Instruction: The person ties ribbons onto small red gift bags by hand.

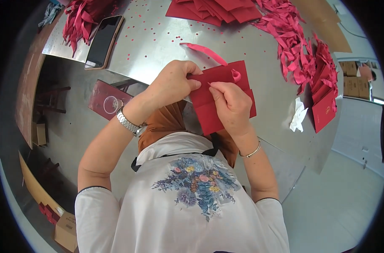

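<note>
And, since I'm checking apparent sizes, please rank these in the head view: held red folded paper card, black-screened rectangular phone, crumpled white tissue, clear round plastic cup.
1. Red folded paper card
2. Black-screened phone
3. White tissue and clear plastic cup: too alike to rank, the cup sitting farther off.

i have a shiny metal table (268, 84) in front of me, with a smartphone (104, 42) lying on it, dark screen up. just left of the phone i see a bunch of red ribbons (80, 25). small round paper dots (145, 56) are strewn to its right. farther right of it lie loosely stacked red cards (213, 10), then heaped pink ribbons (287, 38), then ribboned red packets (323, 111). a crumpled white tissue (299, 115) lies well right of the phone, nearer me.
</note>
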Demonstrator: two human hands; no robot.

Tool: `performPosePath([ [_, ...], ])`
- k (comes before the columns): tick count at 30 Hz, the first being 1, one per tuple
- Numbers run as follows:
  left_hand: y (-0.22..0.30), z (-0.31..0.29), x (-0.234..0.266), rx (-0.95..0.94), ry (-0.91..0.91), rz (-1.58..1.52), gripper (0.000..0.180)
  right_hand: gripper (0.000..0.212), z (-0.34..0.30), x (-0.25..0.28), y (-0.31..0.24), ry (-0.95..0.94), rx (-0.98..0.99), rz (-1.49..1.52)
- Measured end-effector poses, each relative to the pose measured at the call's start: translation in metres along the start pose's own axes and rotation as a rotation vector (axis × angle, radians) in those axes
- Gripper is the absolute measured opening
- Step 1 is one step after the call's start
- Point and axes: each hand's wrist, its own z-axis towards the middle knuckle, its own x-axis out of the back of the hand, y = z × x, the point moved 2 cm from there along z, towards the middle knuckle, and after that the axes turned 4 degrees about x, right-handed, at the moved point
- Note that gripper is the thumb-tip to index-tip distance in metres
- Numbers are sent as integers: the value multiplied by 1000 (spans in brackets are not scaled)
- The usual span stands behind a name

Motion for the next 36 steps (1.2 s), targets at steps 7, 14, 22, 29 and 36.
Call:
performPosePath([
  [7,-2,-1,3,36,-47,-136,15,9,10,-8,-2,-16,-34,-2],
  [14,-5,-1,5,33,-38,-126,15,9,16,-11,-4,-24,-86,-19],
  [22,-11,5,2,-128,34,-57,20,8,19,-14,0,-24,-48,-51],
  [29,-7,4,-2,-237,144,78,22,3,27,-19,-3,-141,52,-233],
  [36,-5,5,-1,-247,128,25,25,7,38,-23,4,-241,48,-198],
])
